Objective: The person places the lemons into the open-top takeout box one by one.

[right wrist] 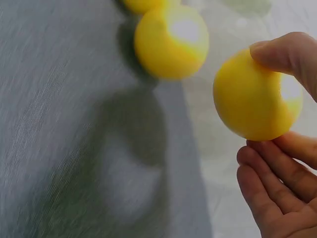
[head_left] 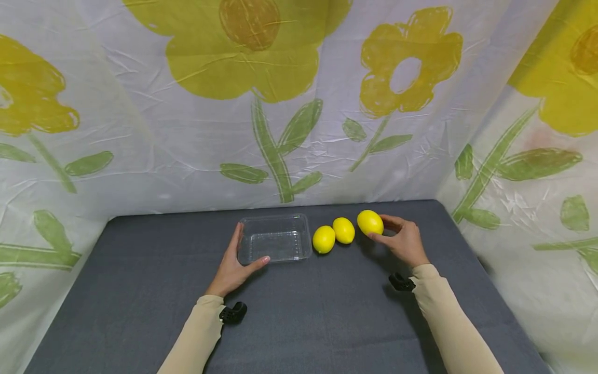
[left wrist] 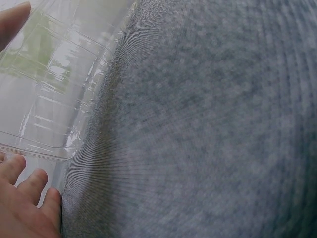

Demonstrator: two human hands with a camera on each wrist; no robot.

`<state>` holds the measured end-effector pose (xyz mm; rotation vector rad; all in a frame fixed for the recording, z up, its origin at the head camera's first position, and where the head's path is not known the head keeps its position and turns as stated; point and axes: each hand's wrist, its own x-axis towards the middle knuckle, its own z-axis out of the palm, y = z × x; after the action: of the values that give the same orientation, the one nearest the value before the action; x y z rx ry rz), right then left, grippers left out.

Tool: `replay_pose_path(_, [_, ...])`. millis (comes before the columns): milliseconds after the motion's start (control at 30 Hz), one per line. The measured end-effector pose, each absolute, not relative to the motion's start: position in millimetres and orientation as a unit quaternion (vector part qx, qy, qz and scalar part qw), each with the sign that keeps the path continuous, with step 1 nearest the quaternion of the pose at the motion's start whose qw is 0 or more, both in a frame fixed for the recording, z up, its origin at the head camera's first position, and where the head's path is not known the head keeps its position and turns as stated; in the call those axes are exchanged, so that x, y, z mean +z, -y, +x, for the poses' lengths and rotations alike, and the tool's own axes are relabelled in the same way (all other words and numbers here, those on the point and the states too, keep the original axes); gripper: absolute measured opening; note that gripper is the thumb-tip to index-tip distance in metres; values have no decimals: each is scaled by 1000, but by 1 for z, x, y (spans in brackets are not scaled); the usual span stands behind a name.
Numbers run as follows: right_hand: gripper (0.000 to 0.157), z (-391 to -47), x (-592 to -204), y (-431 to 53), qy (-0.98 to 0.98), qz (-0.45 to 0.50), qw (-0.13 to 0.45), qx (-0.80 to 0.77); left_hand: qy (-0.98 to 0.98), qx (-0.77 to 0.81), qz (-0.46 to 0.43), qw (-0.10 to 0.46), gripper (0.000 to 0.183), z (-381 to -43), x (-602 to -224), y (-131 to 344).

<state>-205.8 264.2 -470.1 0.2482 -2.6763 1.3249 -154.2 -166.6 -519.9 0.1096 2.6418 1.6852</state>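
A clear plastic container (head_left: 273,248) sits on the dark table at centre. My left hand (head_left: 235,270) touches its near left corner, with the thumb and fingers spread wide. The fingers lie along the left side and the thumb reaches across the front. In the left wrist view, fingertips (left wrist: 32,183) rest by the end of the container (left wrist: 54,89). My right hand (head_left: 404,243) pinches a yellow lemon (head_left: 369,222) between thumb and fingers, above the table. Two more lemons, a nearer one (head_left: 324,239) and a farther one (head_left: 343,230), lie between the container and that hand.
The grey cloth-covered table (head_left: 299,322) ends at a back edge just beyond the container and lemons. A hanging sheet (head_left: 187,156) printed with yellow flowers stands behind and on both sides. Dark bands circle both wrists.
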Motion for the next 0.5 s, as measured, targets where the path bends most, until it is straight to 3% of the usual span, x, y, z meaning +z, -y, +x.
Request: replay_pose_path(500, [56,-208,-436,-183,861,174,31,478,-838,544,45,1,120,-155,-518,167])
